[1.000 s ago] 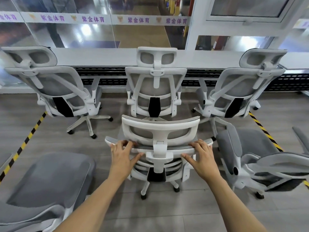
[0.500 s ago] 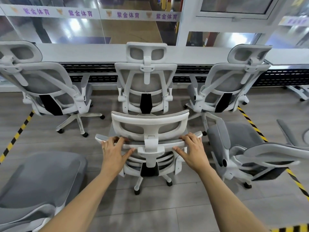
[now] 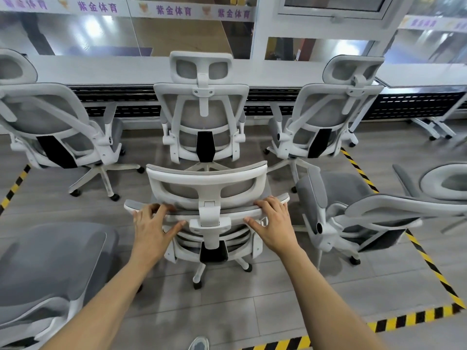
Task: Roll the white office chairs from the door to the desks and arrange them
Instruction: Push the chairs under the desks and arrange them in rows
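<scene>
A white office chair [image 3: 207, 183] with grey mesh stands right in front of me, its back toward me. My left hand [image 3: 151, 224] grips the top edge of its backrest on the left side. My right hand [image 3: 274, 223] grips the same edge on the right side. Three more white chairs stand in a row at the long white desk [image 3: 113, 69]: the left one [image 3: 50, 117], the middle one [image 3: 202, 114] directly ahead of the held chair, and the right one [image 3: 328, 114].
Another chair [image 3: 353, 210] stands close on the right, turned sideways. A grey chair seat [image 3: 48, 258] is near on the left. Yellow-black floor tape [image 3: 429, 263] runs along the right and front. Glass walls rise behind the desk. My shoe [image 3: 199, 343] shows at the bottom.
The view has shifted right and slightly back; both hands stay on the chair's backrest. More floor tape shows at the lower right.
</scene>
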Demonstrator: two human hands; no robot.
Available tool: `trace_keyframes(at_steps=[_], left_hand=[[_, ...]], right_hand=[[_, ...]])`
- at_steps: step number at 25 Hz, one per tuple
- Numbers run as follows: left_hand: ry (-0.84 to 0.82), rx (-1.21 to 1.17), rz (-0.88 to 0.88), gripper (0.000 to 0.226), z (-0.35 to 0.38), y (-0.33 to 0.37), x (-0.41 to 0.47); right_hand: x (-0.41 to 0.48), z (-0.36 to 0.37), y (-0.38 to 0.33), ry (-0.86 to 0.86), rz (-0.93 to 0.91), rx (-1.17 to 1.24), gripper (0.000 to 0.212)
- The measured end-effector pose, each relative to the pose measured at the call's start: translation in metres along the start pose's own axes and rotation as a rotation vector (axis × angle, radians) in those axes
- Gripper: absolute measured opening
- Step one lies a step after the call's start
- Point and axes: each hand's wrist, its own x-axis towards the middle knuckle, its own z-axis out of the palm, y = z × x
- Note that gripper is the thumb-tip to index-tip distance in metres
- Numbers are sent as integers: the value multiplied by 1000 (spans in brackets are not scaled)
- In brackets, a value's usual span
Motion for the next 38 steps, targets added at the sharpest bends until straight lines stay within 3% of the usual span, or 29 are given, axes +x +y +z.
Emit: trace_keyframes(at_steps=[17,21,24,30,38], left_hand=[[-13,-10,-52,42,-11,29,-56],[-75,59,-39,41,-17,34,-61],[-103,96,0,42,-26,37,-75],[-27,51,-50,29,-71,36,-128],[170,57,-62,29,-198,-50,-219]], right_hand=[[-46,-19,9,-28,-24,10,57],[-50,-26,6,-51,-10,-3,51],[-58,-33,-8,31,-24,24,38],[-89,-34,-80,108,-50,108,29],[-140,23,-253,-52,-248,224,22]])
